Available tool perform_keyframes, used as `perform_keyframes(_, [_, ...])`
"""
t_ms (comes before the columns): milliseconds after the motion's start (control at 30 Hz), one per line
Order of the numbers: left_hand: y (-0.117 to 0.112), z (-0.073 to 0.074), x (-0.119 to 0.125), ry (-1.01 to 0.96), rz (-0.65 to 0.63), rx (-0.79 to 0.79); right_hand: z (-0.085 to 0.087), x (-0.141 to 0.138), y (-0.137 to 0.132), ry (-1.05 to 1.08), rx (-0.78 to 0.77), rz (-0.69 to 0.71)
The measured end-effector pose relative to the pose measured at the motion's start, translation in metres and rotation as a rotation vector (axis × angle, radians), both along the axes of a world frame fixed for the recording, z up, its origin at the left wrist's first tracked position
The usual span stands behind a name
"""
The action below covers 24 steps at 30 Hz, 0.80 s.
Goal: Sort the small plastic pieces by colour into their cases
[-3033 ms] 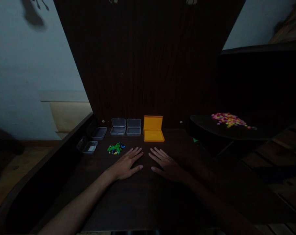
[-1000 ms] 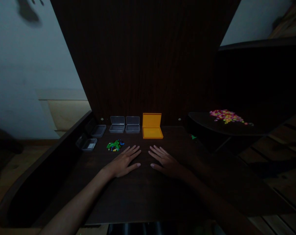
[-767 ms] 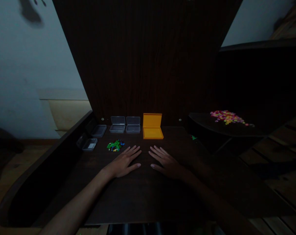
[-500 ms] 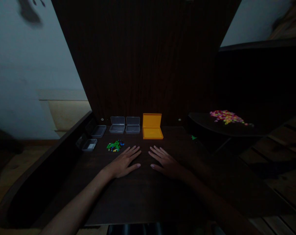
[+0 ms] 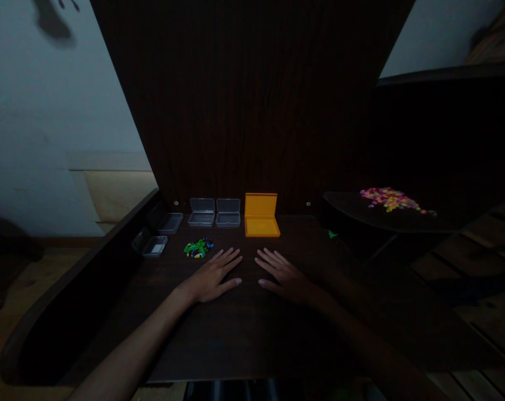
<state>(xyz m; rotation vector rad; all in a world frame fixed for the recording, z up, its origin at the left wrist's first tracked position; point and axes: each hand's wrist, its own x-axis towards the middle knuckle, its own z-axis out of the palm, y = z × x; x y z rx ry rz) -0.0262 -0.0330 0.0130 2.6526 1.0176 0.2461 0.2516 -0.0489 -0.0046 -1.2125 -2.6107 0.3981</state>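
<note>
My left hand [image 5: 215, 277] lies flat on the dark wooden desk [image 5: 235, 340], fingers spread and holding nothing. My right hand [image 5: 282, 275] rests palm down beside it, also spread, with a gap between the two thumbs. Just beyond my left fingers is a small heap of mostly green pieces [image 5: 198, 248], mixed with some blue, white and yellow ones; they are too small to name. Ahead of both hands stands a yellow plastic box [image 5: 261, 225] with its lid raised. Left of it are two clear plastic boxes [image 5: 201, 219] [image 5: 228, 220], lids up too.
Two more clear boxes [image 5: 170, 223] [image 5: 155, 246] sit by the desk's left side wall [image 5: 89, 267]. A heap of pink, yellow and orange pieces [image 5: 392, 199] lies on a raised shelf [image 5: 352, 209] at right. A green bit [image 5: 332, 234] is below that shelf. A tall panel [image 5: 252, 111] rises behind.
The whole view has shifted very slightly, with everything a few pixels further right. Both hands keep their place on the desk, and no object has moved.
</note>
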Motion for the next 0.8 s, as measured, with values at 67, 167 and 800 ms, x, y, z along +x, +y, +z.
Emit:
perform_keyframes(67, [-0.0004,0.0009,0.0005,0.001,0.000,-0.008,-0.0004,0.0002,0.0001,-0.002,-0.006,0.001])
perform_keyframes(167, [-0.0004,0.0010,0.0007,-0.001,0.002,-0.007,-0.0016,0.0010,0.0008,-0.010,-0.014,0.001])
perform_keyframes(800, [0.0021,-0.0036,-0.0014,-0.003,-0.008,0.013,-0.0008,0.0008,0.0008,0.001,-0.008,0.003])
